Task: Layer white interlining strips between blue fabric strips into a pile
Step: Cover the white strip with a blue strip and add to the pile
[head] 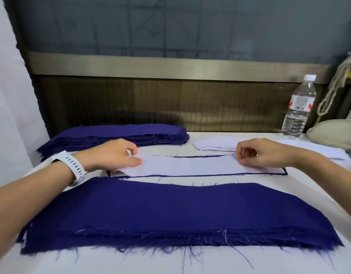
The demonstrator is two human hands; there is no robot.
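I held the white interlining strip (190, 165) by both ends. My left hand (111, 155) pinched its left end between thumb and forefinger, and my right hand (263, 153) pinched the right end with the other fingers curled in. The strip lay flat across the middle of the bench (170, 264), on top of a blue fabric strip (190, 175). Only thin dark edges of that strip showed round the white. Nearer to me lay a broad pile of blue fabric strips (170, 212) with frayed threads trailing off its front edge. A second stack of blue strips (121, 132) sat at the far left, just behind my left hand. A small heap of white interlining pieces (216, 145) lay beyond the strip, near my right hand. A white strap watch (76, 167) was on my left wrist. At the far right stood a clear plastic water bottle (298, 115) with a white cap. Its label (301, 102) was red and white with a grey square, and the writing was too small to read. A cream bag (332, 133) with a rope cord rested beside it.
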